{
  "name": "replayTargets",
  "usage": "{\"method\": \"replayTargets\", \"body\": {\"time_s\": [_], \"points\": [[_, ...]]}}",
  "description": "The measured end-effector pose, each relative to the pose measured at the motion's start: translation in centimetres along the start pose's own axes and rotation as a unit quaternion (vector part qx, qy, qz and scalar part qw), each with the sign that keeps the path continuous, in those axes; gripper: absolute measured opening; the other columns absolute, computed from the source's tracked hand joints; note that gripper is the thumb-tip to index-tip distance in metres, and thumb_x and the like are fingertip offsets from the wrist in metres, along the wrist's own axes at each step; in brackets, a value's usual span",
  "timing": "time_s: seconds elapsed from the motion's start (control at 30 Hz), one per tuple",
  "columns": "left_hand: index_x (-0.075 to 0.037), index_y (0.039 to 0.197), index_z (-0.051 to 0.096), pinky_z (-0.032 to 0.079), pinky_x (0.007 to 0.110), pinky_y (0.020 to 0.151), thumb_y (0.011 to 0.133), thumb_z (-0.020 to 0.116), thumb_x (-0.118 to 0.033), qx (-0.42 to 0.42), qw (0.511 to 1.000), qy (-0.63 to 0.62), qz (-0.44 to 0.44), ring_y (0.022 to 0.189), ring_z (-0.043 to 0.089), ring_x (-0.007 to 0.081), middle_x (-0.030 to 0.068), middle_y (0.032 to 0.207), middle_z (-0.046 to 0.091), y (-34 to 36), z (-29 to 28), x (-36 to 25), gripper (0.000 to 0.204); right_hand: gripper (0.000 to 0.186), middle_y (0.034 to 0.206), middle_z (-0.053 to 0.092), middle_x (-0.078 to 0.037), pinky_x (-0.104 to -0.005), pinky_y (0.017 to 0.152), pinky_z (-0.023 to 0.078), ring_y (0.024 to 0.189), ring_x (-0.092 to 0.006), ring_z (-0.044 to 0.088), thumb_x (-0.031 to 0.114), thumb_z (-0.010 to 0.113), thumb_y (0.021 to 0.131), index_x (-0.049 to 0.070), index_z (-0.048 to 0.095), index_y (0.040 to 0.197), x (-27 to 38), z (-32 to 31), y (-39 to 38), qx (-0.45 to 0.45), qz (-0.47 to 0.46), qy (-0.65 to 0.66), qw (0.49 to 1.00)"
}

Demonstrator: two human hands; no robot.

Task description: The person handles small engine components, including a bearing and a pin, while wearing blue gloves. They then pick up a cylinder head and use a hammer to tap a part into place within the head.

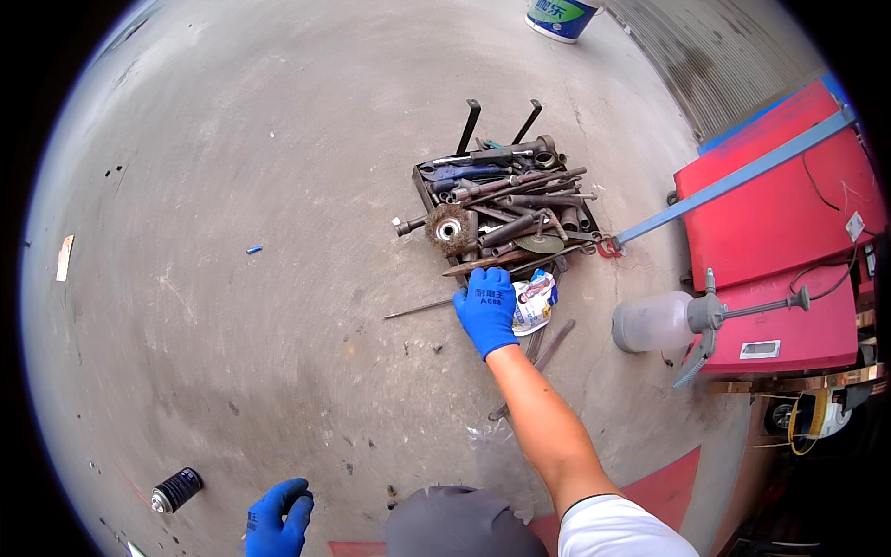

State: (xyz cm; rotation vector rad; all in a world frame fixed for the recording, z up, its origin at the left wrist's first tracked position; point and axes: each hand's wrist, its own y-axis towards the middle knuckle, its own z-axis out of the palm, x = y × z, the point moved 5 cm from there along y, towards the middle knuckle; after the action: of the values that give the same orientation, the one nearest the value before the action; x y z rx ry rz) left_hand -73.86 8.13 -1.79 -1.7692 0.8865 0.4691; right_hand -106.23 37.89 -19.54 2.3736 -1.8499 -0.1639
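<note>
My right hand (487, 302), in a blue glove, reaches to the near edge of a black metal tray (422, 190) heaped with tools. Its fingers are closed, and a thin metal rod (416, 309) sticks out to the left from under them; the rod's other end is hidden. Touching or close beside this hand is a white and blue printed packet (535, 302). In the heap lie a round wire brush (449, 230), a cutting disc (540, 243) and several rusty bars and wrenches. My left hand (278, 520), also blue-gloved, hangs at the lower edge with fingers loosely bent and nothing visible in them.
A pressure sprayer (654, 322) stands right of the tray, before a red cabinet (780, 204). A blue-grey bar (733, 176) slants across the cabinet toward the tray. On the floor are a spray can (176, 490) and a flat metal strip (555, 343). A bucket (560, 19) stands far off.
</note>
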Motion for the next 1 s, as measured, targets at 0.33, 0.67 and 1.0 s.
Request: {"method": "replayTargets", "body": {"time_s": [0.33, 0.67, 1.0], "points": [[0.0, 0.122, 0.067, 0.054, 0.037, 0.086, 0.096, 0.067, -0.02, 0.082, 0.993, 0.014, 0.078, 0.1, 0.07, 0.0248, 0.0183, 0.109, 0.073, -1.0, 4.7, -1.3, 0.033, 0.025, 0.097, 0.059, -0.013, -0.0449, 0.081, 0.047, 0.096, -0.0318, 0.055, 0.027, 0.065, 0.077, 0.008, 0.061, 0.093, -2.3, -2.4, -3.8, -0.001, -0.078, 0.022, 0.997], [-0.001, 0.119, 0.065, 0.052, 0.046, 0.086, 0.094, 0.063, -0.015, 0.062, 0.948, 0.267, 0.161, 0.097, 0.066, 0.038, 0.0193, 0.107, 0.07, -13.6, -8.4, -2.3, 0.028, 0.039, 0.114, 0.059, -0.019, -0.0493, 0.099, 0.042, 0.113, -0.037, 0.054, 0.018, 0.064, 0.077, 0.0, 0.061, 0.111, -4.8, -6.8, -14.3, 0.036, -0.114, 0.032, 0.992], [0.001, 0.124, 0.063, 0.052, 0.045, 0.088, 0.093, 0.063, -0.009, -0.025, 0.952, 0.149, 0.265, 0.1, 0.066, 0.0386, 0.0203, 0.114, 0.069, -18.1, -12.7, 2.9, 0.032, 0.034, 0.077, 0.066, -0.006, -0.0331, 0.07, 0.056, 0.072, -0.0184, 0.066, 0.035, 0.052, 0.104, 0.003, 0.064, 0.099, 3.8, -20.2, -11.7, 0.184, 0.248, 0.66, 0.685]]}}
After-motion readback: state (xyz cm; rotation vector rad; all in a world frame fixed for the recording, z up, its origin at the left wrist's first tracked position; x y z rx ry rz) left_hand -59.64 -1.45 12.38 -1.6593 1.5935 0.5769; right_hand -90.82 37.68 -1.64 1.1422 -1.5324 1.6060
